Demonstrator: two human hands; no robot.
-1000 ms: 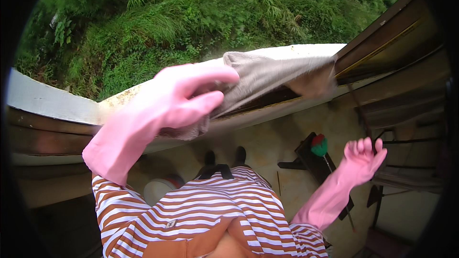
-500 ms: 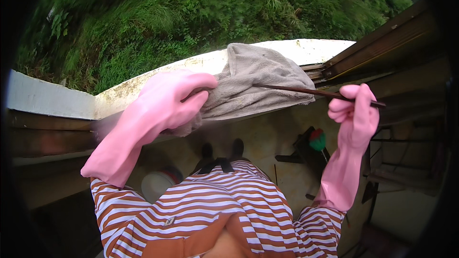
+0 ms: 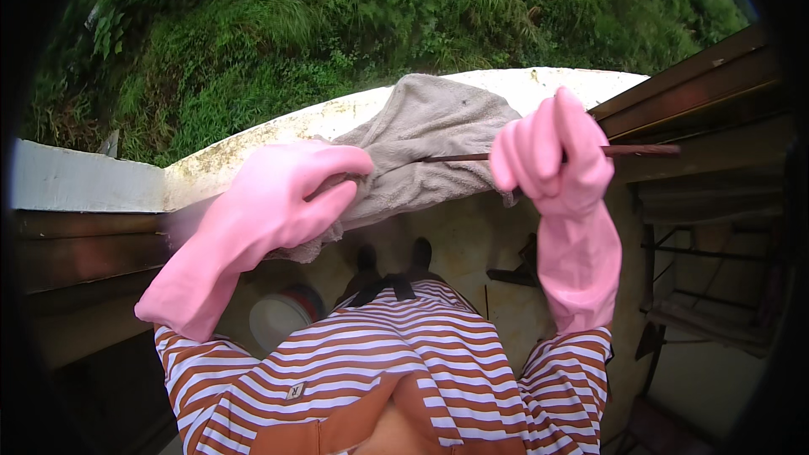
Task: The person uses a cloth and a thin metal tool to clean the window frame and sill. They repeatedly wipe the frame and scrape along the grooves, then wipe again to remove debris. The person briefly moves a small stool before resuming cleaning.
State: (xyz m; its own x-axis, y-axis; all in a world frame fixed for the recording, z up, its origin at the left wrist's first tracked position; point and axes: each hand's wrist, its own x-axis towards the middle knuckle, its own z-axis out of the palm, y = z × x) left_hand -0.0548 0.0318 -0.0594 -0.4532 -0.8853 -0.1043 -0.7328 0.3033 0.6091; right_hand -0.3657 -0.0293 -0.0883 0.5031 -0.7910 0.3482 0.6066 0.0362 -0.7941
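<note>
A grey cloth lies bunched across the window sill, part of it hanging over the inner edge. My left hand, in a pink rubber glove, grips the cloth's left part between thumb and fingers. My right hand, gloved the same way, is closed around a thin dark brown stick that looks like a chopstick. The stick lies nearly level; its left end rests on or in the cloth's folds, so its tip is hidden. Its right end sticks out past my fist.
The white outer sill curves beyond the cloth, with green bushes outside. A brown window frame slants at the right. Below, a white bucket stands on the floor by my feet, and a dark metal rack is at the right.
My right hand has moved left and up along the stick, closer to the cloth, and its fist has turned. The stick is now more level. My left hand has barely shifted.
</note>
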